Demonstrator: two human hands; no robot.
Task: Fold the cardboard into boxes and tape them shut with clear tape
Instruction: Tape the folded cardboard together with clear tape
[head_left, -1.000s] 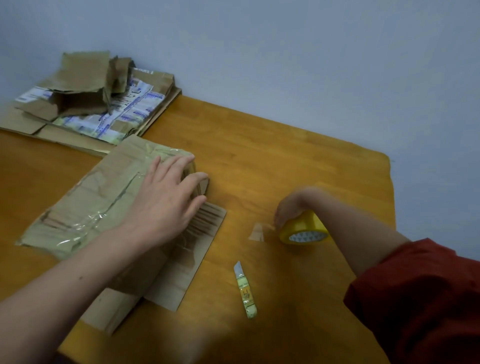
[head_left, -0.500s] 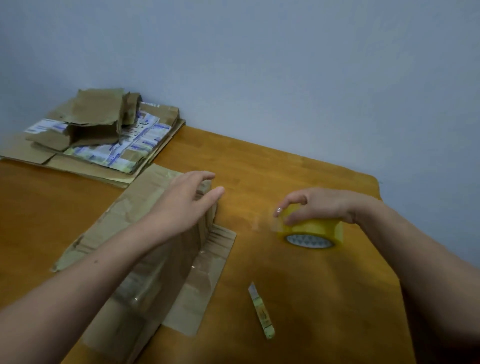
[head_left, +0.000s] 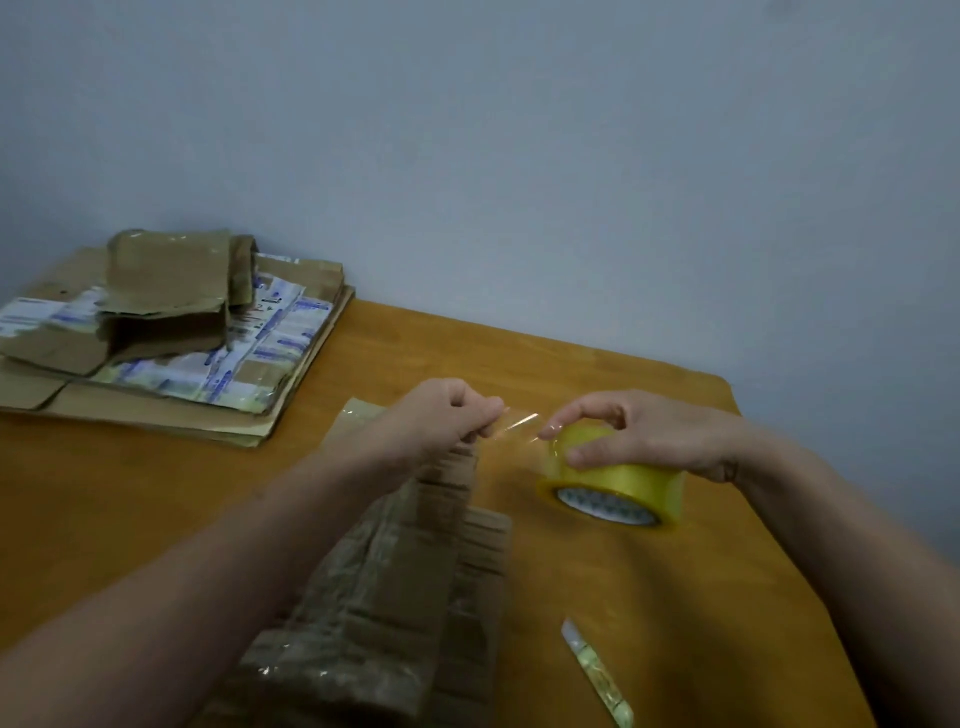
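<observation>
A partly folded brown cardboard box (head_left: 384, 587), patched with old clear tape, lies on the wooden table (head_left: 104, 493) under my left forearm. My left hand (head_left: 447, 415) pinches the free end of a clear tape strip (head_left: 514, 428) above the box's far end. My right hand (head_left: 639, 431) grips the yellowish tape roll (head_left: 618, 483), which is held on its side just right of the box. The strip stretches a short way between the two hands.
A stack of flattened cardboard (head_left: 171, 364) with printed labels sits at the back left, with a crumpled box piece on top. A small yellow-green utility knife (head_left: 597, 675) lies near the front right. The table ends at a blue-grey wall; its right edge runs close to my right arm.
My left hand left the top of the cardboard and took hold of the tape end. My right hand closed on the roll and lifted it; a short strip is now pulled out.
</observation>
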